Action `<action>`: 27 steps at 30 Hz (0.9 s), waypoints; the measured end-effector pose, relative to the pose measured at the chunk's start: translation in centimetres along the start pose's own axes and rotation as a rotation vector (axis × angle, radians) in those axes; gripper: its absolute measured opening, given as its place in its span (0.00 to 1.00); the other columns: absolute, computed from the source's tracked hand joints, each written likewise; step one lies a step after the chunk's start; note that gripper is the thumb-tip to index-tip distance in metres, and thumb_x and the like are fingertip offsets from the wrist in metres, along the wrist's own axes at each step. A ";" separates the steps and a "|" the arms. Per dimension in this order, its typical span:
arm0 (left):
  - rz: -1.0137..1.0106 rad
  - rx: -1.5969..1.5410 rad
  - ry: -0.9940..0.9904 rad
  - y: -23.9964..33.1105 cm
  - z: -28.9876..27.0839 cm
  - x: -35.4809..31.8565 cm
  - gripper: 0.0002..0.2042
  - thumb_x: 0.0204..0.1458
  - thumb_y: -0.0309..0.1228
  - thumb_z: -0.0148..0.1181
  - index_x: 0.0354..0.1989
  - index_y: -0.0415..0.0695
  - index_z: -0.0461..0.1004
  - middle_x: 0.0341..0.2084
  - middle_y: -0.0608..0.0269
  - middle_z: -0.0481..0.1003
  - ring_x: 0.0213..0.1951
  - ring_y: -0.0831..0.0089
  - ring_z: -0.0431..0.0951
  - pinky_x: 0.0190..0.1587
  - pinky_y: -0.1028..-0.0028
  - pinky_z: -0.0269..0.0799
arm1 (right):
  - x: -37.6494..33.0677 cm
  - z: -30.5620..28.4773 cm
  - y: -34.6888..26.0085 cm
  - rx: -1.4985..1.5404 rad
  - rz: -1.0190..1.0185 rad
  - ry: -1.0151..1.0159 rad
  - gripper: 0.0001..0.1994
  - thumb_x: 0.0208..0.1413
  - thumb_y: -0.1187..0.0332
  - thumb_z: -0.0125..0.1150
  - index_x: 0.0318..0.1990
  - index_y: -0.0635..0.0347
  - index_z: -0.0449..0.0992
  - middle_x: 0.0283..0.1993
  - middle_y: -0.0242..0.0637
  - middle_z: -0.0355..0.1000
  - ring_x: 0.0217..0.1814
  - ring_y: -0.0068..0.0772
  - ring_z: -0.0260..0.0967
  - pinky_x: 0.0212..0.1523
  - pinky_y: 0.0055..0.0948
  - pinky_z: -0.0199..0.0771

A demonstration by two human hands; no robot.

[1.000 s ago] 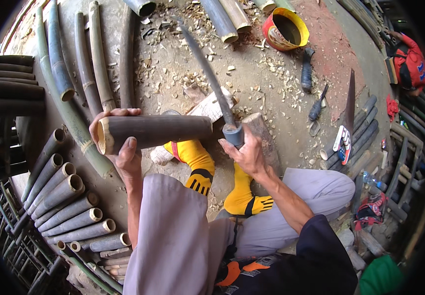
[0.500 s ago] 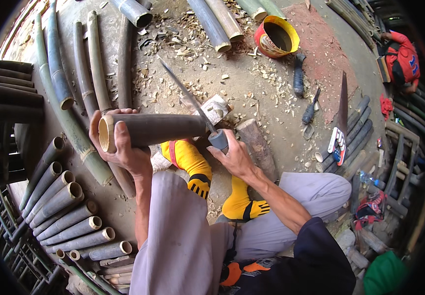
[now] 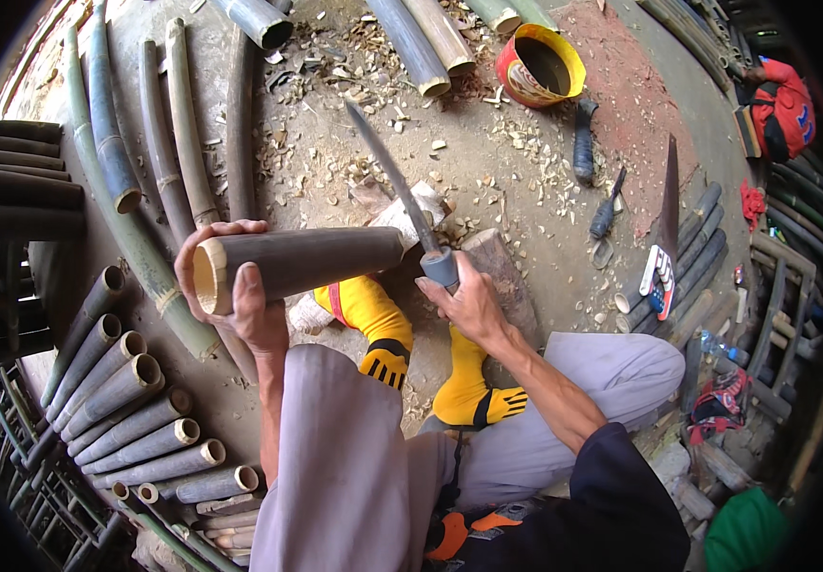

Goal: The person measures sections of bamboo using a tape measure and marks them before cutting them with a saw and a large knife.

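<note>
My left hand [image 3: 240,286] is wrapped round the open end of a dark bamboo tube [image 3: 321,259], which lies nearly level and points to the right. In my right hand [image 3: 473,303] is the grey, round handle of a long-bladed knife [image 3: 394,173]. Its blade slants up and to the left, a little apart from the tube's far end. Below that end sits a pale chopped wood block [image 3: 423,208], partly hidden by the tube and the knife. Beside it a log [image 3: 499,276] lies on the ground, close to my right hand.
Cut bamboo tubes [image 3: 159,446] are stacked at the lower left, and long poles [image 3: 101,143] lie farther up. A red and yellow bucket [image 3: 540,67], a sheathed tool [image 3: 584,143] and a handsaw [image 3: 664,229] are to the right. Wood chips litter the ground. Another person [image 3: 781,110] sits at the far right.
The knife has moved right, away from the tube's far end, and its blade stands steeper. My right hand has shifted slightly right. The tube stays in my left hand, almost unmoved.
</note>
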State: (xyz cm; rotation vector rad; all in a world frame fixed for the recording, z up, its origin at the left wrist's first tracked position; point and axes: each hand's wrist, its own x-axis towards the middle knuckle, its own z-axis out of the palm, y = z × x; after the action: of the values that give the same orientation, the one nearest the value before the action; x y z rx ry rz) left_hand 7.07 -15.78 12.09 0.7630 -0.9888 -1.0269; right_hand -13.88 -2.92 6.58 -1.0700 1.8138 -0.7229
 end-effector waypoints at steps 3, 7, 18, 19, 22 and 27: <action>-0.009 0.027 -0.037 -0.1 -1.2 -0.1 0.28 0.42 0.34 0.65 0.52 0.38 0.64 0.36 0.51 0.70 0.40 0.58 0.75 0.46 0.60 0.73 | -1.5 -1.0 -4.0 0.038 -0.373 0.216 0.21 0.52 0.59 0.65 0.45 0.64 0.66 0.32 0.49 0.75 0.33 0.46 0.78 0.31 0.35 0.76; -0.003 0.080 -0.071 0.7 -0.2 -0.3 0.29 0.42 0.36 0.67 0.51 0.37 0.64 0.35 0.51 0.70 0.39 0.57 0.75 0.45 0.59 0.73 | 0.3 1.4 0.4 -0.046 -0.298 0.098 0.20 0.54 0.58 0.63 0.44 0.62 0.65 0.30 0.48 0.75 0.30 0.44 0.77 0.31 0.34 0.77; 0.064 0.140 -0.270 0.0 -2.0 0.8 0.32 0.39 0.45 0.70 0.47 0.34 0.66 0.34 0.50 0.72 0.39 0.60 0.75 0.48 0.58 0.71 | -1.2 0.6 -0.1 0.282 -0.388 0.220 0.19 0.51 0.58 0.66 0.41 0.64 0.68 0.31 0.47 0.76 0.33 0.45 0.78 0.31 0.35 0.76; 0.042 0.197 -0.249 0.5 -1.5 0.8 0.33 0.37 0.47 0.69 0.46 0.35 0.67 0.33 0.50 0.73 0.40 0.61 0.74 0.46 0.62 0.70 | -0.4 0.6 0.1 0.104 -0.411 0.213 0.18 0.51 0.60 0.65 0.40 0.64 0.67 0.29 0.47 0.75 0.30 0.42 0.77 0.29 0.34 0.76; 0.005 0.225 -0.322 0.7 -1.7 1.4 0.33 0.35 0.48 0.69 0.45 0.35 0.68 0.33 0.49 0.73 0.40 0.62 0.74 0.45 0.65 0.70 | 2.5 1.0 3.9 0.017 0.090 -0.082 0.20 0.50 0.59 0.66 0.40 0.67 0.69 0.29 0.51 0.75 0.32 0.45 0.77 0.32 0.39 0.76; -0.045 0.290 -0.313 1.2 -3.2 1.9 0.34 0.31 0.49 0.68 0.44 0.35 0.69 0.35 0.50 0.71 0.39 0.64 0.73 0.44 0.67 0.69 | 1.2 -0.3 1.9 -0.022 0.048 -0.071 0.22 0.51 0.57 0.65 0.44 0.67 0.69 0.33 0.51 0.75 0.38 0.48 0.77 0.36 0.39 0.75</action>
State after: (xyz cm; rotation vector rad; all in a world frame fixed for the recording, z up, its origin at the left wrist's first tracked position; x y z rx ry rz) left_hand 10.83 -16.96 12.55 0.8804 -1.4176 -1.0754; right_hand -15.11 -3.11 4.74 -1.0505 1.7842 -0.6295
